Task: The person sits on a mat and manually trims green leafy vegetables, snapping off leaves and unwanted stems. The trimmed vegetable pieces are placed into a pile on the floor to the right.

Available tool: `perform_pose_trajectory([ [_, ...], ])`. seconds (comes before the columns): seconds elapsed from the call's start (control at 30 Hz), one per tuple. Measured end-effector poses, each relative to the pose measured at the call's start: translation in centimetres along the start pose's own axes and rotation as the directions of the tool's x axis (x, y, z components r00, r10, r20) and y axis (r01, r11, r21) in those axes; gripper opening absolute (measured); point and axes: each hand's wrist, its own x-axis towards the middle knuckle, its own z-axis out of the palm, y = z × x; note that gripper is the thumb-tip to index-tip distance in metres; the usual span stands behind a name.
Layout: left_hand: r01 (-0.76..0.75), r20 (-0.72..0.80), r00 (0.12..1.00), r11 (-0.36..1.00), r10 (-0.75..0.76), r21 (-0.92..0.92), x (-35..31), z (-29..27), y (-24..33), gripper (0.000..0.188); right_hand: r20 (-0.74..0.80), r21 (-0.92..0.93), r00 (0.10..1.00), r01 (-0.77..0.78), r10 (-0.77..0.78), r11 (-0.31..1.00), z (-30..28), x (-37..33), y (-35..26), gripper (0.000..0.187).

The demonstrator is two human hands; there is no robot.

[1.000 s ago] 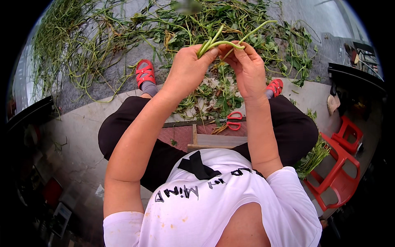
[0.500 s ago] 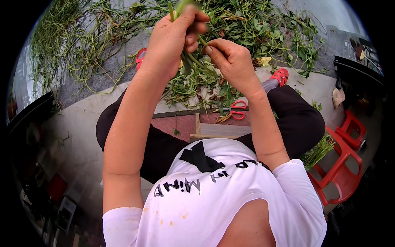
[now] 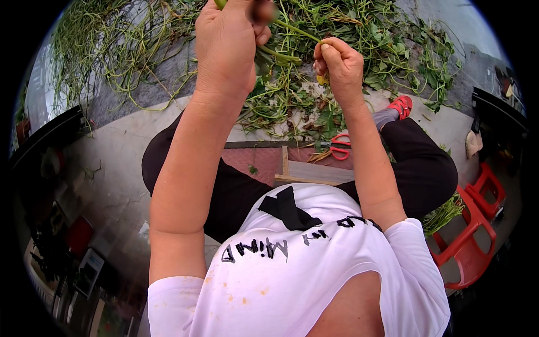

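Observation:
At the top of the view my left hand (image 3: 227, 48) is closed around green plant stems; its fingertips are partly blurred and cut off by the upper edge. One thin green stem (image 3: 297, 30) stretches from it to my right hand (image 3: 343, 70), whose thumb and forefinger pinch the stem's end. A second, thicker stem (image 3: 282, 56) sticks out below the left hand with its end free. Under and beyond both hands spreads a heap of green leafy vines (image 3: 387, 39).
Red-handled scissors (image 3: 341, 151) lie in front of my lap near a wooden-edged board (image 3: 311, 173). To the right stand a red plastic chair (image 3: 470, 253) and a smaller red stool (image 3: 487, 188), with a bunch of thin greens (image 3: 443, 214) beside them. Longer vines (image 3: 129, 62) trail over the grey ground at left.
My right hand has moved right, away from the left hand, and the stem now spans the gap between them. The left hand has risen slightly; the whole view has shifted a little.

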Motion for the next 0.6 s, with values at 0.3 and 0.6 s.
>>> perform_pose_trajectory([
  [0.3,-0.276,-0.147,0.951,0.961,0.272,-0.006,0.6,-2.4,3.7,0.023,0.076,-0.642,0.829,-0.384,0.553,0.664,-6.8,1.1,14.6,0.029],
  [0.6,-0.017,0.132,0.99,0.984,0.041,-0.175,-0.1,-6.7,5.5,0.02,0.116,-0.778,0.64,-0.416,0.759,0.47,0.1,2.7,20.7,0.055],
])
